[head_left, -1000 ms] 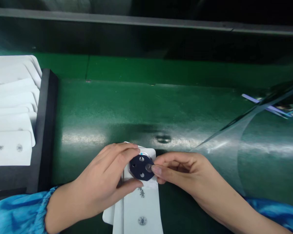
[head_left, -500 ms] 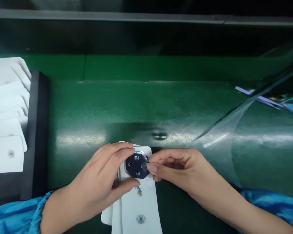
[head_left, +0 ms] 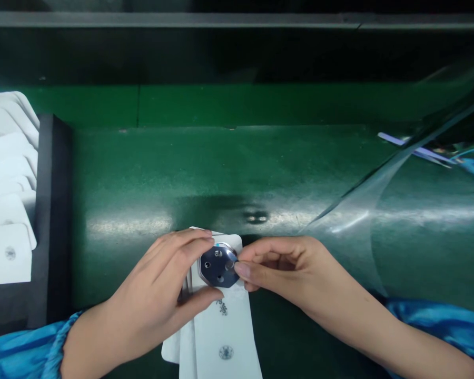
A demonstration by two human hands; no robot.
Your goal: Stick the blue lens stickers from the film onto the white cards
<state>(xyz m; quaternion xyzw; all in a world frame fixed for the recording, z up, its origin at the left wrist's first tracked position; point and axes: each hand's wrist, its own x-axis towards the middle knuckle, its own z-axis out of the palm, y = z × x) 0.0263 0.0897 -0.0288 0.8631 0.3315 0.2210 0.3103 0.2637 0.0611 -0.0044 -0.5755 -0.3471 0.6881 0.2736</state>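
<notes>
Disc [head_left: 217, 266] lies pressed on white strips [head_left: 225, 337] between our hands: left hand [head_left: 154, 295] grips it, right hand [head_left: 284, 268] pinches its edge. We judge fitting unfinished, neither hand released.

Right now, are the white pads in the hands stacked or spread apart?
Stacked, slightly fanned: the left hand pinches the white pads together, lower edges offset, under the dark disc that the right hand pinches.

A dark blue, many-sided metal disc [head_left: 218, 265] with small round holes in its face lies flat on the upper end of a white pad [head_left: 225, 326]. The pad carries small dark printed marks. It seems to top a slightly fanned stack of like pads, low on the green bench [head_left: 142, 173].
</notes>
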